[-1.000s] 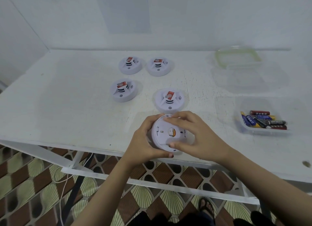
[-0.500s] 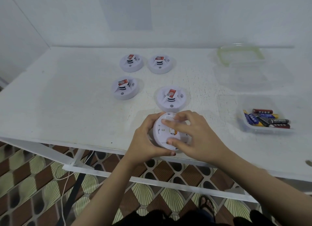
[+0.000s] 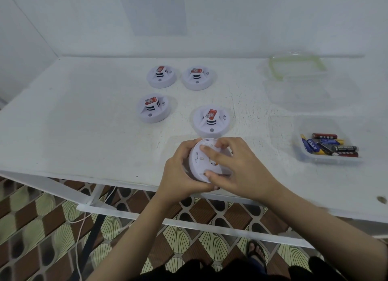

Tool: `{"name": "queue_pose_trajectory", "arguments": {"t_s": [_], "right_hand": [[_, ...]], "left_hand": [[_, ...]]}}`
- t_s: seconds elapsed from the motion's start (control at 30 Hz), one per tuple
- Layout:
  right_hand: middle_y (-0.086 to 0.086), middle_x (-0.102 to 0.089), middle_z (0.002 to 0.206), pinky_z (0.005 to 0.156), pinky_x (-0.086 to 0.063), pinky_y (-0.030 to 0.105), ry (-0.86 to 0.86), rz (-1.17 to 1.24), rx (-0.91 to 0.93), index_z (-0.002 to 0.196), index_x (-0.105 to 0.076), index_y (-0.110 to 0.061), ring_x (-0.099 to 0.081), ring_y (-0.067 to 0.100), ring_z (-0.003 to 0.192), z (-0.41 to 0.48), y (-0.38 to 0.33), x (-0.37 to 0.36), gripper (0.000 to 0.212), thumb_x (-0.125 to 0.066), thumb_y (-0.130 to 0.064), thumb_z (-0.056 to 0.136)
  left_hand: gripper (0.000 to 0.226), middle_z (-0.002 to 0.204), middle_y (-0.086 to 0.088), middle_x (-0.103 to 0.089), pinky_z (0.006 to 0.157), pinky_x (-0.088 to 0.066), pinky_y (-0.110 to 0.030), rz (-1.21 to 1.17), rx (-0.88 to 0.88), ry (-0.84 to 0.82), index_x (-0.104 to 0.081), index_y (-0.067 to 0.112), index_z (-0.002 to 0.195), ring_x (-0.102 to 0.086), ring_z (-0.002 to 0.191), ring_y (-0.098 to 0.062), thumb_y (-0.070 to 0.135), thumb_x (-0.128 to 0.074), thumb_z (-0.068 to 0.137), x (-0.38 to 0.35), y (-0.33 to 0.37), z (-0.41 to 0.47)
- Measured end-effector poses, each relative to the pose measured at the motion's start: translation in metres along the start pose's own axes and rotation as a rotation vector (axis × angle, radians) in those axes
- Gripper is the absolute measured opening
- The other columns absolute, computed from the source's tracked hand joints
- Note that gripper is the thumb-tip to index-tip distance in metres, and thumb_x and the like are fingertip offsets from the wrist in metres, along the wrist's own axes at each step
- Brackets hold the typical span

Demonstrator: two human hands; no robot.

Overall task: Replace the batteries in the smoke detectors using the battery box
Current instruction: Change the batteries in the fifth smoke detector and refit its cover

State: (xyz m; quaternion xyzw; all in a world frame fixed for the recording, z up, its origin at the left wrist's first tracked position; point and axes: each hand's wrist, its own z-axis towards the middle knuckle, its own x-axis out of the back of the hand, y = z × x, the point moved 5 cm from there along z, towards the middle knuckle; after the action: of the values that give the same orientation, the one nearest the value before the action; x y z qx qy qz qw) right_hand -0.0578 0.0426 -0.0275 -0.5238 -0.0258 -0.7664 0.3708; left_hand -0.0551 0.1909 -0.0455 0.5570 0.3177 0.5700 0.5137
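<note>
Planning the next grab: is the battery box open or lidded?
Open: the battery box has no lid, batteries lie exposed; a green-rimmed lid rests farther back.

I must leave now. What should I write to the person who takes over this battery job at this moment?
Left hand grips the smoke detector by its left rim, back side up, at the front edge of the table.
Right hand grips its back, finger and thumb across.
Four other detectors lie face up behind it.
Battery box with loose batteries sits to the right.
Done: no swap visible.
Left: open this back, change batteries, then probably the other four.
</note>
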Motion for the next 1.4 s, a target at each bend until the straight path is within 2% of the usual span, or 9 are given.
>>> {"name": "queue_pose_trajectory", "arguments": {"t_s": [0.37,0.6,0.77,0.87,0.97,1.07,1.23,1.3,1.4], "right_hand": [[0.010,-0.053,0.108,0.088,-0.036,0.026,0.025,0.078,-0.094,0.126,-0.059,-0.022,-0.047,0.022,0.100,-0.004,0.000,-0.002,0.051,-0.055,-0.047,0.081],[-0.005,-0.048,0.115,0.096,-0.040,0.028,-0.053,0.350,-0.289,0.121,-0.061,-0.033,-0.047,0.011,0.109,0.000,0.005,0.005,0.050,-0.053,-0.055,0.077],[-0.008,-0.041,0.138,0.105,-0.038,0.037,-0.035,0.390,-0.466,0.129,-0.052,-0.035,-0.041,0.012,0.127,0.001,0.002,0.016,0.074,-0.060,-0.067,0.063],[-0.012,-0.042,0.140,0.104,-0.033,0.024,-0.078,0.419,-0.508,0.141,-0.037,-0.033,-0.037,0.000,0.125,0.002,0.000,0.020,0.085,-0.074,-0.054,0.067],[-0.015,-0.052,0.126,0.097,-0.042,0.020,-0.016,0.609,-0.596,0.138,-0.041,-0.034,-0.050,-0.001,0.114,0.000,0.007,0.024,0.077,-0.078,-0.033,0.071],[-0.004,-0.060,0.126,0.098,-0.049,0.035,0.042,1.025,-0.708,0.133,-0.052,-0.029,-0.058,0.011,0.113,-0.004,0.020,0.022,0.064,-0.076,-0.022,0.074],[0.009,-0.065,0.118,0.091,-0.050,0.042,0.067,1.737,-0.800,0.124,-0.057,-0.016,-0.062,0.027,0.107,-0.015,0.032,0.010,0.064,-0.072,-0.020,0.061],[0.013,-0.062,0.122,0.087,-0.054,0.042,0.067,1.837,-0.803,0.125,-0.056,-0.012,-0.061,0.030,0.108,-0.020,0.038,0.006,0.082,-0.081,-0.021,0.047],[0.013,-0.059,0.128,0.080,-0.056,0.039,0.034,1.785,-0.804,0.133,-0.049,-0.013,-0.062,0.029,0.107,-0.023,0.043,0.007,0.070,-0.064,-0.010,0.065]], "left_hand": [[0.084,0.112,0.014,-0.065,0.079,-0.049,-0.012,0.046,-0.006,0.003,-0.051,0.028,0.120,-0.062,0.105,-0.005,0.006,-0.090,0.049,0.000,-0.001,0.000],[0.086,0.115,0.014,-0.063,0.081,-0.050,-0.014,0.052,-0.007,0.001,-0.051,0.019,0.127,-0.062,0.107,-0.005,0.006,-0.093,0.053,-0.006,0.004,-0.001],[0.088,0.126,0.025,-0.054,0.096,-0.041,-0.011,0.192,-0.062,-0.017,-0.045,0.030,0.135,-0.050,0.120,0.004,0.042,-0.082,0.057,-0.016,0.019,0.002],[0.091,0.132,0.033,-0.041,0.099,-0.032,-0.005,0.272,-0.140,-0.028,-0.041,0.023,0.142,-0.041,0.123,0.013,0.045,-0.077,0.061,-0.022,0.025,0.006],[0.100,0.139,0.028,-0.038,0.105,-0.035,-0.016,0.256,-0.146,-0.048,-0.033,0.023,0.146,-0.040,0.129,0.005,0.046,-0.080,0.061,-0.028,0.021,0.008],[0.103,0.140,0.030,-0.036,0.105,-0.033,-0.017,0.191,-0.051,-0.092,-0.024,0.033,0.148,-0.037,0.132,0.004,0.050,-0.078,0.062,-0.033,0.014,0.008],[0.080,0.123,0.031,-0.056,0.091,-0.045,-0.011,0.042,0.040,-0.110,-0.042,0.043,0.129,-0.051,0.118,0.005,0.043,-0.081,0.059,-0.040,0.012,0.012],[0.083,0.121,0.023,-0.060,0.090,-0.045,-0.012,0.016,0.030,-0.075,-0.048,0.034,0.127,-0.054,0.116,0.002,0.039,-0.086,0.054,-0.039,0.011,0.013],[0.089,0.124,0.015,-0.060,0.092,-0.048,-0.020,0.010,0.016,-0.013,-0.050,0.023,0.129,-0.055,0.117,-0.002,0.036,-0.090,0.051,-0.034,0.008,0.014]]}}
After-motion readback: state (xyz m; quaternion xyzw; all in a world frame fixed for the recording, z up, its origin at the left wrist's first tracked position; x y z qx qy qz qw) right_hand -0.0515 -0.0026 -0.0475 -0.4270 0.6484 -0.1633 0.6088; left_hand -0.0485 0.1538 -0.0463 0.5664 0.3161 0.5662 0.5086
